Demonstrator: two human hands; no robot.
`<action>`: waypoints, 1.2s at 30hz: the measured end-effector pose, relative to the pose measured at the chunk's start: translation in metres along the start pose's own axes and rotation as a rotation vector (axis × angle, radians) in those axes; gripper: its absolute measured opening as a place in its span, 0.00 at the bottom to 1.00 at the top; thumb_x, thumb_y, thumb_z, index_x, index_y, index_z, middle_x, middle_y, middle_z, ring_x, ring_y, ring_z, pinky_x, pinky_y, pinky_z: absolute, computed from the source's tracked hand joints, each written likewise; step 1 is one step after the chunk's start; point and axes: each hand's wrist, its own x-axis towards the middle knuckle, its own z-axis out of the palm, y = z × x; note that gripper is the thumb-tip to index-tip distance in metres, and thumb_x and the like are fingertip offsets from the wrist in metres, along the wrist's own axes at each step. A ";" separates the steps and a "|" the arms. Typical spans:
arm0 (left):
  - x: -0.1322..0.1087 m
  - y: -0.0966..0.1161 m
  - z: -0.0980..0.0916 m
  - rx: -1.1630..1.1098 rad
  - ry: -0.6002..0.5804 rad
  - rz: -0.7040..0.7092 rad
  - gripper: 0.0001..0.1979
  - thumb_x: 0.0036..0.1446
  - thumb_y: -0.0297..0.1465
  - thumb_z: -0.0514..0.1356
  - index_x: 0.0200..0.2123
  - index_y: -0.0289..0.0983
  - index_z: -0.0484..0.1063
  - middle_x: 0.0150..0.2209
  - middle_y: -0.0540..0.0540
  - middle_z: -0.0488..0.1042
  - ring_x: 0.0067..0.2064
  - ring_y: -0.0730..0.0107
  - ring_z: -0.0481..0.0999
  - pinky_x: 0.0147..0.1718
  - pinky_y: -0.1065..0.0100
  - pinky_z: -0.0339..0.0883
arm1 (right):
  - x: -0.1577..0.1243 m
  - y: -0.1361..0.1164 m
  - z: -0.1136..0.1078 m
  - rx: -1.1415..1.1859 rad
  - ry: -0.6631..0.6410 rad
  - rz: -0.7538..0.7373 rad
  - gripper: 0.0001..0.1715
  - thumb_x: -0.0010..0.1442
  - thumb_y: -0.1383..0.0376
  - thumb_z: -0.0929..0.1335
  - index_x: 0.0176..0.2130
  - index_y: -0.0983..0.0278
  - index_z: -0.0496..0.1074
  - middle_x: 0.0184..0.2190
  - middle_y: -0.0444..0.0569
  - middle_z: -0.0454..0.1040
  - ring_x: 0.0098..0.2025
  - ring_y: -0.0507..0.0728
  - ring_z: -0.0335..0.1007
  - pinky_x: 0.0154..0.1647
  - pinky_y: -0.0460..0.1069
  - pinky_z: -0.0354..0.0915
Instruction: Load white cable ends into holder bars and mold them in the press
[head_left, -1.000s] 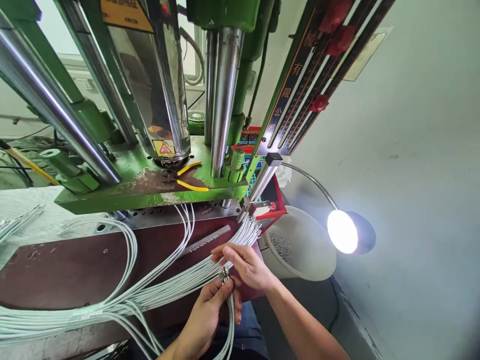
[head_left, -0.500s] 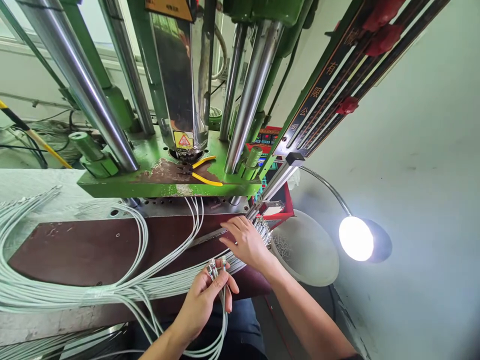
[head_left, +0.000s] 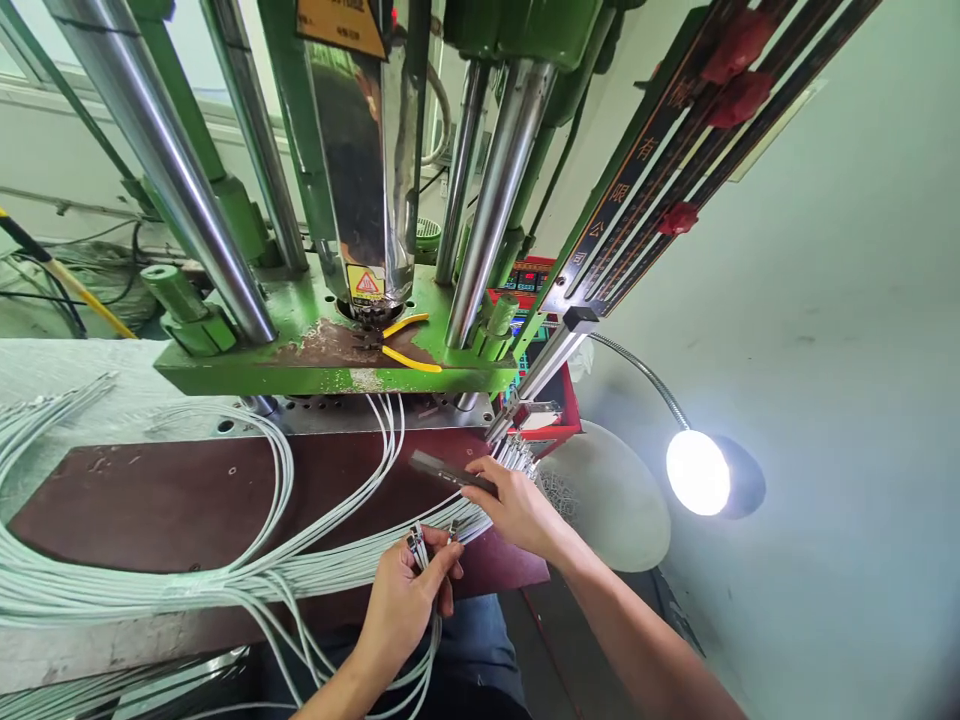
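Observation:
My left hand (head_left: 405,600) is closed around several white cables (head_left: 429,640), whose metal-ended connectors (head_left: 416,540) stick up past the fingertips. One connector (head_left: 453,531) stands apart between thumb and fingers. To the right, my right hand (head_left: 517,500) grips a long, flat grey metal tool (head_left: 450,472); its exact kind is unclear. The tool's free end points left above the brown board (head_left: 172,500). A thick bundle of white cables (head_left: 322,572) runs beneath both hands, with its connector ends (head_left: 517,455) gathered just beyond my right hand.
A green press (head_left: 225,375) rises behind the board, and yellow-handled cutters (head_left: 409,358) lie on its plate. At right are a pale bin (head_left: 622,500) with small scraps and a lit gooseneck lamp (head_left: 697,485). Behind the bin sits a red control box (head_left: 570,400).
My right hand has picked up the flat grey metal tool from the board and lifted it, angled toward the left hand. The connectors in my left hand have shifted slightly.

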 end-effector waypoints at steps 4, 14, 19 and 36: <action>0.003 0.006 0.003 -0.027 -0.108 -0.028 0.17 0.51 0.44 0.65 0.24 0.36 0.72 0.21 0.48 0.74 0.20 0.72 0.70 0.24 0.69 0.61 | -0.022 -0.003 -0.003 0.567 -0.132 0.130 0.29 0.66 0.51 0.62 0.59 0.64 0.67 0.29 0.45 0.73 0.26 0.50 0.67 0.25 0.44 0.64; 0.006 0.002 0.004 -0.176 -0.204 -0.108 0.19 0.51 0.44 0.64 0.21 0.35 0.73 0.10 0.54 0.61 0.14 0.76 0.58 0.20 0.69 0.57 | -0.012 -0.030 -0.002 0.690 -0.146 0.086 0.24 0.64 0.58 0.65 0.56 0.64 0.73 0.32 0.47 0.77 0.33 0.52 0.71 0.37 0.47 0.69; 0.002 0.004 0.005 -0.111 -0.165 -0.094 0.20 0.52 0.45 0.63 0.20 0.35 0.72 0.10 0.54 0.61 0.14 0.77 0.57 0.20 0.70 0.56 | -0.012 -0.031 0.002 0.715 -0.167 0.107 0.23 0.63 0.60 0.65 0.56 0.63 0.74 0.32 0.46 0.78 0.31 0.52 0.71 0.35 0.47 0.69; -0.001 0.011 0.009 0.084 -0.122 -0.003 0.25 0.53 0.46 0.62 0.13 0.38 0.65 0.11 0.51 0.63 0.17 0.75 0.59 0.22 0.68 0.53 | -0.014 -0.033 0.009 0.595 -0.074 0.080 0.25 0.63 0.57 0.65 0.56 0.64 0.73 0.43 0.51 0.80 0.44 0.59 0.75 0.51 0.55 0.68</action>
